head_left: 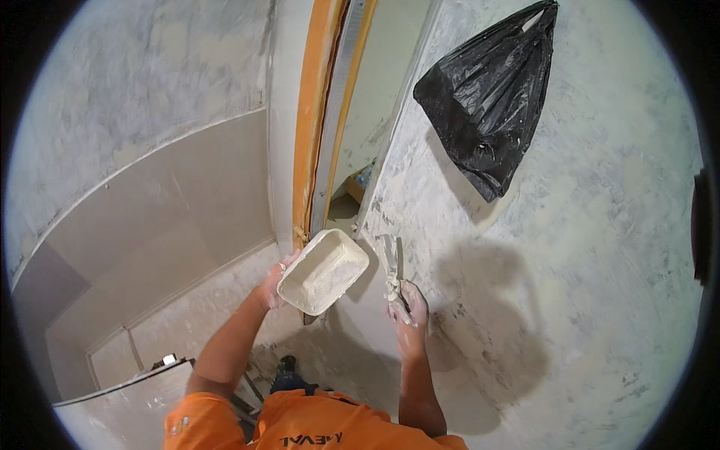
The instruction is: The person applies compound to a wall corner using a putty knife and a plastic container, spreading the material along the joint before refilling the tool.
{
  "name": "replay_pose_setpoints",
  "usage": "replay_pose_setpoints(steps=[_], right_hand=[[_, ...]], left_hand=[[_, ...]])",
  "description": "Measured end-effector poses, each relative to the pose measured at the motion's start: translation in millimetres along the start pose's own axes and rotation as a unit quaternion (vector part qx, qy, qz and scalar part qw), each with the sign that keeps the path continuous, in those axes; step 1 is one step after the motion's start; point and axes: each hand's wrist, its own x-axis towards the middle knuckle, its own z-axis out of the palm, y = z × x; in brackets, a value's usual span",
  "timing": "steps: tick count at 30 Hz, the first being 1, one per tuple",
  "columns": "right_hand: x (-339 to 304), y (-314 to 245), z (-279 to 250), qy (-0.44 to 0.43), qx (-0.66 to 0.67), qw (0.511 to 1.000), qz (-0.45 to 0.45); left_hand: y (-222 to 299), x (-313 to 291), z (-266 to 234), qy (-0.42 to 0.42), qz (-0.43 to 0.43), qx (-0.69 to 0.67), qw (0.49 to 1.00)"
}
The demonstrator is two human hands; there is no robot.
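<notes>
My left hand (pixel 274 286) is closed around the left side of a cream-white plastic tub (pixel 324 273). The tub is tilted so its inside shows, with pale plaster smeared over its walls and bottom. In my right hand (pixel 413 307) is a putty knife (pixel 391 262), blade up, caked with plaster around the base of the blade. The blade is close to the plastered wall (pixel 480 285) on the right; whether it touches the wall I cannot tell. White residue coats the fingers of both hands.
A black plastic bag (pixel 491 105) hangs on the right wall, above my right hand. Ahead is a narrow opening with an orange-edged frame (pixel 308 135). A partly plastered wall (pixel 157 67) stands on the left. At lower left is a pale board-like surface (pixel 127 409).
</notes>
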Motion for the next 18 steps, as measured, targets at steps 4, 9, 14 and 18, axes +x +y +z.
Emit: replay_pose_setpoints(steps=[4, 9, 14, 18], right_hand=[[2, 2, 9, 0.036, 0.054, 0.996, 0.061], [30, 17, 17, 0.039, 0.044, 0.998, 0.030], [47, 4, 38, 0.020, 0.098, 0.993, 0.064], [54, 4, 35, 0.014, 0.144, 0.984, 0.106]], left_hand=[[-26, 21, -43, 0.006, 0.014, -0.166, 0.986], [-29, 41, -63, -0.047, 0.057, -0.240, 0.968], [-3, 54, -51, -0.065, 0.066, -0.225, 0.970], [11, 63, -36, -0.081, 0.073, -0.212, 0.971]])
